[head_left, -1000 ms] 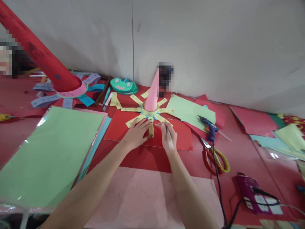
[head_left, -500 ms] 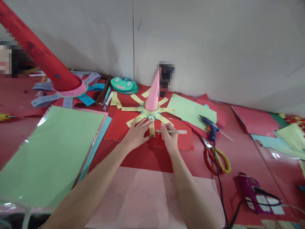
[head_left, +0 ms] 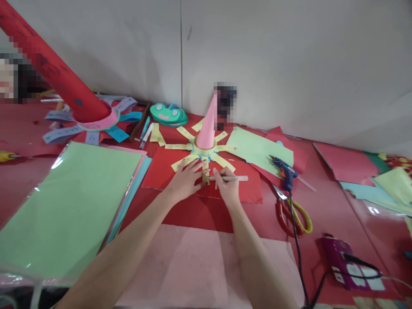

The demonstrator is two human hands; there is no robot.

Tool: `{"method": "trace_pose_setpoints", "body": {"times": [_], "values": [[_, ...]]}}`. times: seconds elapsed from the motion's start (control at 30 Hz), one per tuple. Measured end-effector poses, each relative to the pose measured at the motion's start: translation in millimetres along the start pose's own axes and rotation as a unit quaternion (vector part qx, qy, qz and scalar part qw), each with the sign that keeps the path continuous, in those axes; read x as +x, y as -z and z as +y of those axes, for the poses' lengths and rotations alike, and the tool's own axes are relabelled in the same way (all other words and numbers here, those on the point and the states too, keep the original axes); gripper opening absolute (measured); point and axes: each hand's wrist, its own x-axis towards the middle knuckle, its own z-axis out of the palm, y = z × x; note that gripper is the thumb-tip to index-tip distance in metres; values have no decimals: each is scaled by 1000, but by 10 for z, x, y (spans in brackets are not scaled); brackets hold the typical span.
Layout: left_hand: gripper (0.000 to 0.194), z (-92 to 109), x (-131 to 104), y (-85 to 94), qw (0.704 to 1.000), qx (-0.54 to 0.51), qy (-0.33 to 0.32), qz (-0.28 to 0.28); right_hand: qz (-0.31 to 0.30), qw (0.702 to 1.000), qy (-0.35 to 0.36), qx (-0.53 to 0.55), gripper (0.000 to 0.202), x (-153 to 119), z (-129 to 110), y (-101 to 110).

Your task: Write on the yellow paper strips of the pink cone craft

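My right hand (head_left: pixel 227 184) is closed around a slim pale pen (head_left: pixel 238 178), its tip at a yellow paper strip (head_left: pixel 206 166). That strip points toward me from a yellow paper ring (head_left: pixel 206 151). Spread flat across the strips, my left hand (head_left: pixel 186 179) has its fingers apart and presses the near strip from its left side. Several other yellow strips fan out from the ring, some with small drawn marks. A pink paper cone (head_left: pixel 207 128) stands upright within the ring. Beneath lies a red sheet (head_left: pixel 238 191).
Right of my hands lie a blue glue gun (head_left: pixel 285 171) with a black cord, scissors (head_left: pixel 285 214) and a purple power strip (head_left: pixel 341 262). Green sheets (head_left: pixel 74 206) are stacked left. Behind them leans a red paper tube (head_left: pixel 74 94). Green frog cutouts (head_left: pixel 167 115) lie near the wall.
My right hand and the pen have shifted slightly to the left over the near strip. The left hand stays in place.
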Motion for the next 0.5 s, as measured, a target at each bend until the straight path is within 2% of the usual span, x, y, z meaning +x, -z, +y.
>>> {"method": "trace_pose_setpoints", "body": {"times": [0.5], "values": [[38, 20, -16, 20, 1000, -1, -8, 11, -27, 999, -21, -13, 39, 4, 28, 11]]}}
